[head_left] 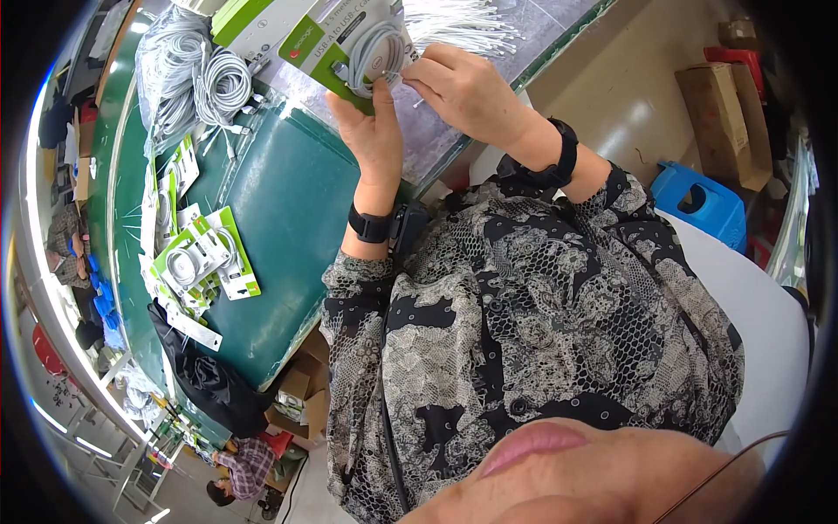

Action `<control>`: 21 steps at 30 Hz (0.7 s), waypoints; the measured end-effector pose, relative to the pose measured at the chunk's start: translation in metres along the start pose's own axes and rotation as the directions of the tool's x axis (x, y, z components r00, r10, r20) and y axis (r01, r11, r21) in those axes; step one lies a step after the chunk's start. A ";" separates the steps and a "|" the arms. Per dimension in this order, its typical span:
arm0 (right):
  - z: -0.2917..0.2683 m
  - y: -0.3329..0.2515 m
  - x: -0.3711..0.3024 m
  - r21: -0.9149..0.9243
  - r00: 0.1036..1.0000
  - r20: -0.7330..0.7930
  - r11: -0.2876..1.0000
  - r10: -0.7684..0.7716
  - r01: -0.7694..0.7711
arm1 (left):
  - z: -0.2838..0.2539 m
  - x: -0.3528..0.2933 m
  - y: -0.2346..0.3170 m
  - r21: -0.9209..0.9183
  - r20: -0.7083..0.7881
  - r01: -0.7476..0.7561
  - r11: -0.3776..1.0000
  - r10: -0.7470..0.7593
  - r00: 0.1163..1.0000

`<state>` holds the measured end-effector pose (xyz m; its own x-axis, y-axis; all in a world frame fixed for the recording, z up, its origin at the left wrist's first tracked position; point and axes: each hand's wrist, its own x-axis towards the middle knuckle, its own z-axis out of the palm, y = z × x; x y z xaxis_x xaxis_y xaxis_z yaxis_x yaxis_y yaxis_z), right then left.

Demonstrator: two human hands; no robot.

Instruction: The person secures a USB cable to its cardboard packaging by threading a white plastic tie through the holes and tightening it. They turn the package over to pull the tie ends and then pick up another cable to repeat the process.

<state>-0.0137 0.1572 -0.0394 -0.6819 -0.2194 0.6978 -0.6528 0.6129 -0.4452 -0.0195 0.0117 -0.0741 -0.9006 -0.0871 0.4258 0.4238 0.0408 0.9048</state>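
Observation:
My left hand grips the lower edge of a green-and-white packaging card, thumb on its front. A coiled light grey USB cable lies against the card's face. At the card's right edge, my right hand is closed in a pinch beside the coil; what its fingertips hold is too small to make out. Beyond the hands, a bundle of thin white ties is spread on the grey tabletop. More green-and-white cards are stacked just left of the held one.
Coiled grey cables lie by a clear plastic bag on the green table. Carded cables are piled further left, near a black cloth. A blue plastic stool and cardboard box stand right. Another person is lower left.

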 end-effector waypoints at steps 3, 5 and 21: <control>-0.001 0.001 0.000 -0.031 0.999 0.043 1.000 0.005 -0.003 | -0.001 -0.002 0.000 0.174 -0.006 -0.011 0.985 0.013 1.000; -0.002 0.001 0.001 -0.027 0.999 0.051 1.000 0.009 -0.008 | -0.001 -0.002 0.001 0.206 0.008 -0.045 0.978 0.044 0.999; -0.004 0.002 0.004 -0.035 0.995 0.087 0.998 0.057 -0.054 | -0.002 -0.002 -0.004 0.348 0.067 -0.211 0.914 0.200 0.977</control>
<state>-0.0167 0.1602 -0.0354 -0.7440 -0.2490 0.6201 -0.6031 0.6498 -0.4627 -0.0194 0.0100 -0.0789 -0.8019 -0.0104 0.5974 0.5438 0.4015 0.7369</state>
